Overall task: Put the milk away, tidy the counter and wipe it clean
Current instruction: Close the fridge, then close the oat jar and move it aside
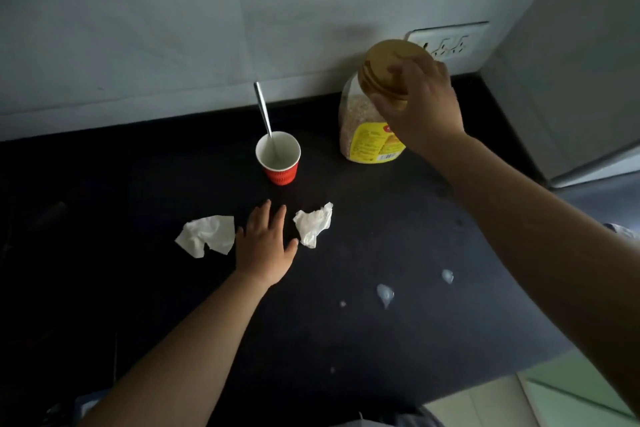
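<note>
On the black counter (138,288) my left hand (265,246) rests flat with its fingers spread, between two crumpled white tissues, one to its left (207,234) and one to its right (313,222). My right hand (420,104) grips the gold lid (384,59) of a clear oats jar (362,128) with a yellow label, standing by the back wall. A red paper cup (278,156) with a white inside holds a metal spoon (263,107). White milk drops (385,294) lie on the counter near the front right. No milk container is in view.
A grey wall runs behind the counter, with a white socket plate (450,42) behind the jar. A grey appliance side (571,80) closes off the right. Light floor tiles (554,395) show past the counter's front right edge.
</note>
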### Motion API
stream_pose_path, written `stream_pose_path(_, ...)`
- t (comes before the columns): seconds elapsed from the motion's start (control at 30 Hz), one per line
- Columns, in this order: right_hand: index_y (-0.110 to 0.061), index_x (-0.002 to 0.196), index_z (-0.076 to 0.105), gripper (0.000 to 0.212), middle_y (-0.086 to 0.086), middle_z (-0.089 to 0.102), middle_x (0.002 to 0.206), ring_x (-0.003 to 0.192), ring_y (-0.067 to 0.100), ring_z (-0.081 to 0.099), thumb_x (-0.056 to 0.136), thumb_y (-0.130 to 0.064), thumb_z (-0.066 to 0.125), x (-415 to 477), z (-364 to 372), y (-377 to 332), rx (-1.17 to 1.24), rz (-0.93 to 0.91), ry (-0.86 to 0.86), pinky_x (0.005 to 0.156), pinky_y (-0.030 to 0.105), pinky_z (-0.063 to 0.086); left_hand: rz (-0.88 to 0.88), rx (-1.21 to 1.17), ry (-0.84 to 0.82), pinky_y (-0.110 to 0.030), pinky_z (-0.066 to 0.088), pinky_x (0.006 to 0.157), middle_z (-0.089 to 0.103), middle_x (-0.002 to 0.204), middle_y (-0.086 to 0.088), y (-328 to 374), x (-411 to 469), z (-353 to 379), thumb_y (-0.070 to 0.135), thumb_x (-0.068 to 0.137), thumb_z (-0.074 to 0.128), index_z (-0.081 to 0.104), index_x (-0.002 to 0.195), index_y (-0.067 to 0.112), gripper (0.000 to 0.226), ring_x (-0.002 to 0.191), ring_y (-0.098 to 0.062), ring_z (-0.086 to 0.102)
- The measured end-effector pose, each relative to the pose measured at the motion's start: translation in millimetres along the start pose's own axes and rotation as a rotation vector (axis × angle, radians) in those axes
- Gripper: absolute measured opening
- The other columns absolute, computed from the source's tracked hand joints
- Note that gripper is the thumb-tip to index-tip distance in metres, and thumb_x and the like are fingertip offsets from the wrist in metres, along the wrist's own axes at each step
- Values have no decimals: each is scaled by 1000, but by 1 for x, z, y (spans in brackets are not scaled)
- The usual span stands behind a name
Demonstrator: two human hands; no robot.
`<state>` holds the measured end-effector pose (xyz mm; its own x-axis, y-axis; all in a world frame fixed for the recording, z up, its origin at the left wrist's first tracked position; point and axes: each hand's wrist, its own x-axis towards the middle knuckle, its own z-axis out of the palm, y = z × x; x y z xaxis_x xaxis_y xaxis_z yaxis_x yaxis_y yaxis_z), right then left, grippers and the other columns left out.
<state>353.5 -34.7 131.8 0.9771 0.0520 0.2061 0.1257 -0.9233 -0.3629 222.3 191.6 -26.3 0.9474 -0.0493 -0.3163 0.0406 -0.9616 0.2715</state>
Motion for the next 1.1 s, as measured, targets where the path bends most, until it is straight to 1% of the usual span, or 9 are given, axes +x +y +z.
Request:
stream_pose_path(0.1, -16, 118, 56, 49, 4, 47, 135, 124, 31, 39, 76, -41, 65, 9, 3, 20, -27, -75, -23, 95, 42, 33, -20, 11, 2, -55, 23, 110, 14, 156, -12, 4, 3, 1, 41, 88, 53, 21, 147, 23, 70, 144, -30, 13)
stream_pose_path(0.23, -15, 115, 63, 48, 3, 58, 128, 116, 29, 50, 70, -29, 73, 9, 4, 42, 126, -188, 11, 94, 35, 36, -25, -26, 47, -63, 27, 104, 27, 152, -16, 3, 1, 6, 37, 83, 62, 35, 142, 19, 67, 140, -36, 26)
stream_pose_path(0.37, -15, 112, 67, 45, 4, 62, 123, 111, 30, 52, 69, -25, 76, 15, 4, 50, 166, -239, 20, 90, 27, 35, -42, -27, 77, -62, 32, 100, 34, 149, -15, 2, 0, 10, 49, 82, 43, 38, 139, 21, 64, 136, -36, 34)
stream_pose_path(0.43, -16, 112, 67, 45, 3, 61, 123, 110, 30, 51, 69, -25, 77, 19, 2, 53, 169, -264, -7, 90, 26, 35, -46, -27, 80, -61, 31, 101, 32, 150, -13, 2, -1, 10, 51, 81, 37, 37, 140, 23, 65, 138, -34, 32)
stream_pose_path(0.57, -20, 114, 66, 45, 0, 57, 129, 117, 25, 49, 72, -31, 76, 21, 0, 61, 219, -269, -35, 96, 24, 34, -41, -59, 76, -59, 22, 108, 20, 156, -9, 0, -1, 11, 42, 86, 54, 30, 144, 25, 64, 143, -29, 18)
stream_pose_path(0.67, -18, 115, 65, 44, 1, 57, 131, 119, 21, 50, 75, -34, 73, 17, 2, 61, 256, -258, -6, 99, 20, 33, -34, -52, 68, -57, 20, 109, 16, 157, -7, 0, -1, 11, 41, 87, 55, 27, 145, 26, 66, 145, -28, 14)
stream_pose_path(0.87, -19, 112, 68, 41, 2, 59, 129, 122, 23, 52, 74, -36, 73, 6, 7, 48, 281, -131, 88, 101, 34, 42, -51, -26, 24, -51, 12, 114, 4, 159, -2, 3, -3, 4, 43, 90, 46, 17, 147, 30, 65, 146, -22, 2)
stream_pose_path(0.97, -19, 109, 69, 38, 3, 60, 128, 122, 29, 50, 75, -37, 70, -9, 11, 28, 207, -49, 174, 93, 37, 43, -48, -53, 25, -52, 14, 112, 9, 158, -3, 3, -4, 6, 44, 89, 46, 21, 146, 29, 64, 145, -23, 7)
stream_pose_path(1.1, -20, 113, 65, 42, 3, 56, 132, 125, 33, 45, 76, -40, 67, -23, 10, 22, 142, -62, 139, 91, 44, 43, -33, -44, 52, -56, 22, 108, 19, 156, -7, 1, -2, 8, 53, 81, 32, 30, 144, 27, 68, 143, -27, 19)
